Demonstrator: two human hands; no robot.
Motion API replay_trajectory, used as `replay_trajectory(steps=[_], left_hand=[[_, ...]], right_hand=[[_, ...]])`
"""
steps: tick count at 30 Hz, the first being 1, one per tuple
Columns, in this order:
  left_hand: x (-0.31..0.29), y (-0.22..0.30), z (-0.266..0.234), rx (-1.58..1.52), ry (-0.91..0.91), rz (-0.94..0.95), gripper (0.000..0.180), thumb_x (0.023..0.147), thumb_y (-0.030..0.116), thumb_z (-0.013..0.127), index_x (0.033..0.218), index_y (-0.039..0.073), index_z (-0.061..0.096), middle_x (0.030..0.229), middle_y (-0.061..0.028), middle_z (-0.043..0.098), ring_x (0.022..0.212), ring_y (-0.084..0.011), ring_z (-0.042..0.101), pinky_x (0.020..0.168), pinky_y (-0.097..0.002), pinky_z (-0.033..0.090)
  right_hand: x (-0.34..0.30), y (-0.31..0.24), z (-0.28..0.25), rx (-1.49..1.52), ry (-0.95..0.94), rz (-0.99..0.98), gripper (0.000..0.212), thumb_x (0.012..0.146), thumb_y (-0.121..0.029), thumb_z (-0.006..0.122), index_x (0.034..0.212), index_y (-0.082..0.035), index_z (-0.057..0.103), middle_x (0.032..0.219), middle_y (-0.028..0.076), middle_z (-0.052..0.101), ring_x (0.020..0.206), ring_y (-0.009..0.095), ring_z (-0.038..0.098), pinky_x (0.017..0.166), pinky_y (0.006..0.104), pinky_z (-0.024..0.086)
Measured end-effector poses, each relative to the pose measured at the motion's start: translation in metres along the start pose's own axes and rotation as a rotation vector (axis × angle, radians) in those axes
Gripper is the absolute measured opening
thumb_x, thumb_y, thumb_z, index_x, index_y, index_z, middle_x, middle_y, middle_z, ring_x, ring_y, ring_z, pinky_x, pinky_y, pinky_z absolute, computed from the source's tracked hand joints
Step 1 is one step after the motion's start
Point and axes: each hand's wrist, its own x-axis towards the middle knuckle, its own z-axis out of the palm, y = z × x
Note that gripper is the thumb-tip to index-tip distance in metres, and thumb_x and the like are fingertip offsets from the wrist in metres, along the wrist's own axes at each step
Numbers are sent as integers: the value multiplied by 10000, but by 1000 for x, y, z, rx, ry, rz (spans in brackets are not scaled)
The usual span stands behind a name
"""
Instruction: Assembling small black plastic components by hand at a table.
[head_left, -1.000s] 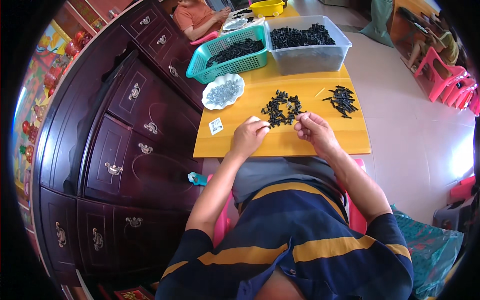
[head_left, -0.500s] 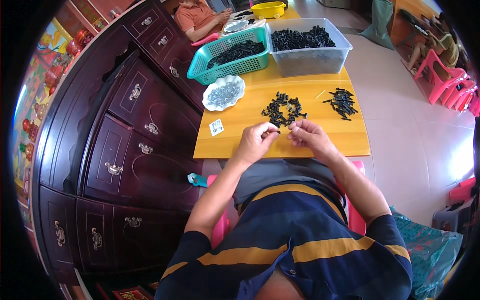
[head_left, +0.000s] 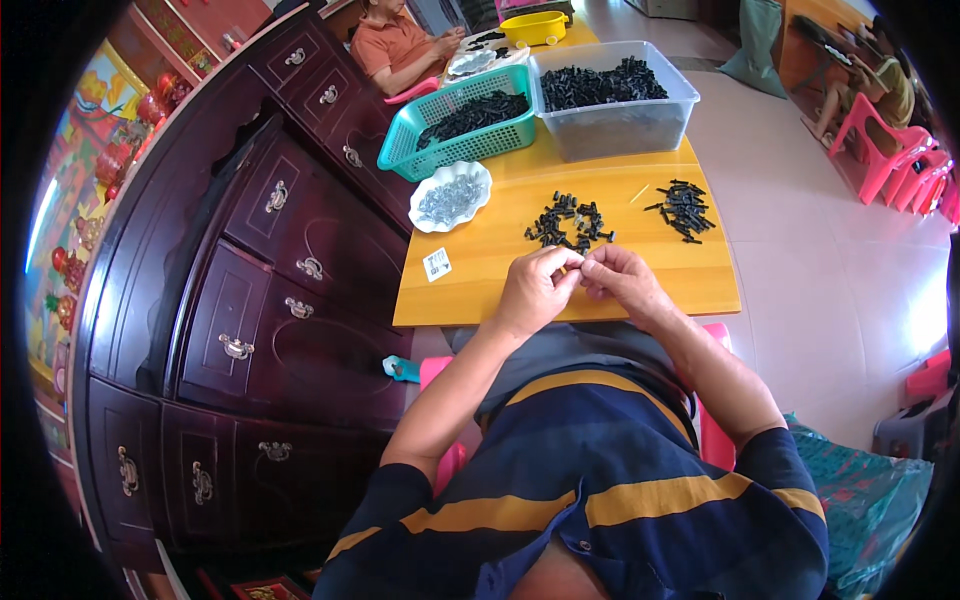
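Dark wooden drawers [head_left: 240, 290] with metal handles run along nine o'clock, pale tiled floor [head_left: 800, 270] opens at three, and I'm looking down on a yellow counter [head_left: 480, 295], taking my clock from where the two hands meet near its front edge, twelve pointing away from the wearer. Now the close work: left hand [head_left: 535, 293], thumb and forefinger drawn together, its grip pinching a small dark piece [head_left: 575, 268] that the fingers mostly cover. Right hand [head_left: 630, 282] is in from the other side, fingers curled, tips up against the left's; whether its grip has anything pinched, I can't tell from up here. Straight off those fingertips, at twelve, a loose ring of short black pieces [head_left: 548, 224] lies on the wood. Over at two, a second heap of slimmer black parts [head_left: 686, 212], with a thin yellow stick [head_left: 640, 193] by it at one. Ten o'clock, a white scalloped dish [head_left: 416, 205] full of small clear bits [head_left: 448, 200]; nine, a square white label [head_left: 437, 264] lying flat. Farther out, a green perforated basket [head_left: 465, 155] at eleven and a clear plastic bin [head_left: 620, 137] at twelve stand side by side, both loaded with black parts. Beyond them at eleven, a person in an orange shirt [head_left: 385, 45] sits.
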Motion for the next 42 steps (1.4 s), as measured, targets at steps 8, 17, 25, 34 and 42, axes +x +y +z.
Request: replay_trajectory(steps=[8, 17, 25, 34, 42], left_hand=[[44, -45, -6, 170, -22, -32, 111, 805, 124, 703, 895, 62, 722, 857, -127, 705, 752, -291, 691, 680, -390, 553], [77, -84, 25, 463, -67, -91, 115, 812, 194, 691, 847, 97, 742, 851, -117, 694, 808, -313, 681, 722, -436, 541], [88, -76, 32, 432, -119, -104, 146, 815, 217, 669, 825, 91, 741, 885, -153, 696, 859, -355, 672, 771, -477, 537], [85, -89, 41, 442, -58, -42, 102, 825, 173, 664, 817, 89, 722, 836, -137, 694, 810, -354, 676, 720, -473, 544], [84, -83, 37, 475, -115, -53, 156, 844, 149, 577, 832, 62, 706, 882, -170, 696, 837, -378, 675, 757, -493, 544]], right_hand=[[0, -15, -3, 93, 148, -52, 164, 1003, -240, 612, 1011, -78, 586, 948, 60, 703, 783, 100, 640, 729, 215, 507], [3, -29, -10, 249, 317, -136, 129, 975, -214, 642, 952, -92, 607, 863, 7, 648, 673, 77, 561, 668, 216, 460], [4, -23, -15, 271, 297, -135, 167, 1004, -258, 617, 1021, -96, 653, 822, -29, 617, 670, 56, 554, 673, 213, 473], [3, -26, -14, 272, 295, -131, 165, 1012, -251, 606, 1020, -93, 654, 804, -34, 602, 665, 55, 547, 659, 207, 465], [3, -25, -13, 267, 281, -110, 157, 1011, -245, 606, 1015, -93, 647, 804, -31, 601, 666, 56, 546, 654, 204, 461]])
